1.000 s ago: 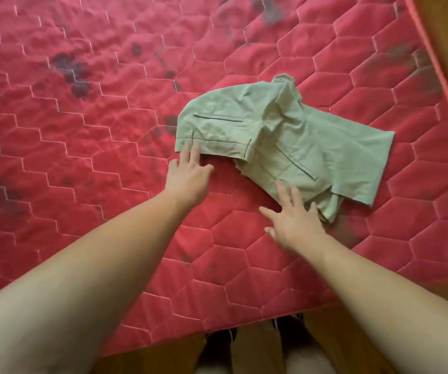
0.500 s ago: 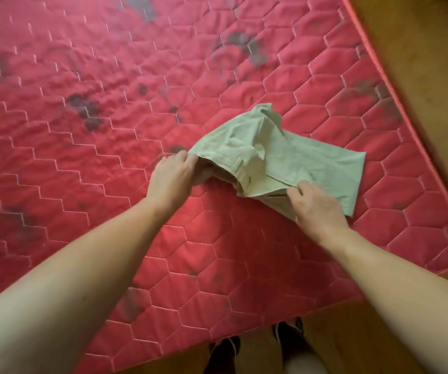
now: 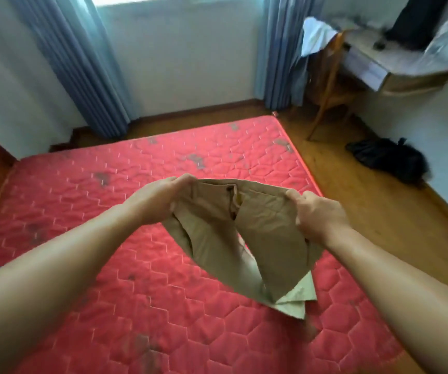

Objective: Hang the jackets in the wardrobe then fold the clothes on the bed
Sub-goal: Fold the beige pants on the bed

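Observation:
A pair of khaki shorts (image 3: 258, 238) hangs in the air above the red quilted mattress (image 3: 163, 306), waistband up and stretched between my hands. My left hand (image 3: 163, 199) grips the left end of the waistband. Gripping the right end is my right hand (image 3: 317, 214). The two legs dangle, and the lowest hem touches or nearly touches the mattress near its right side.
Wooden floor (image 3: 379, 211) runs along the mattress's right side. A black bag (image 3: 390, 159) lies on it by the wall. A wooden chair (image 3: 328, 85) and a desk (image 3: 395, 66) stand at the back right, blue curtains (image 3: 82, 71) at the back.
Both hands took hold of the shorts lying on the mattress and lifted them up by the waistband. My view rose from the mattress to the room.

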A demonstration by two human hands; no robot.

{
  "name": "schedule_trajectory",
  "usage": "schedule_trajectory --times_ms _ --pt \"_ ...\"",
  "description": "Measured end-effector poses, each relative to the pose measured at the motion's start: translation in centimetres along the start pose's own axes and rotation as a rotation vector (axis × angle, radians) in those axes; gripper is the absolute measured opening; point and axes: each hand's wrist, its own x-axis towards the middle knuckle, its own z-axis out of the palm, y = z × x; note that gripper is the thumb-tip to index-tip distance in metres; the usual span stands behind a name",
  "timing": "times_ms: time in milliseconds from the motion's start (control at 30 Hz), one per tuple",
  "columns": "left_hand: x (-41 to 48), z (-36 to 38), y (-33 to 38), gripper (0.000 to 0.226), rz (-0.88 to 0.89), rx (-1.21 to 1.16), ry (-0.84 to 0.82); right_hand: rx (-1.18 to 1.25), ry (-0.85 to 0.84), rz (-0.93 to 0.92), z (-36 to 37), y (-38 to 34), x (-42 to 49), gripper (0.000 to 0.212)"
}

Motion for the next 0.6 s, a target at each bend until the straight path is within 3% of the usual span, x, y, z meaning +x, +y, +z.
schedule_trajectory --times_ms 100,233,300,500,600 --pt "-2.0 -7.4 1.3 0.065 0.055 0.044 0.079 -0.038 0.131 -0.101 -7.5 -1.3 -0.2 0.035" --pt "-5.2 -16.1 2.5 0.059 0.019 0.027 0.104 -0.206 0.257 -0.283 -15.8 -3.2 -0.7 0.071" --pt "-6.9 -19.6 2.4 0.049 0.003 0.027 0.136 -0.266 0.308 -0.339 -18.8 -4.1 -1.1 0.075" --pt "-11.7 -27.7 2.8 0.013 0.078 0.113 0.237 -0.247 0.466 -0.383 -27.5 -7.0 -1.0 0.047" --pt "-13.3 -32.5 3.9 0.028 0.070 0.213 0.322 -0.168 0.509 -0.380 -32.7 -9.0 -0.7 0.048"
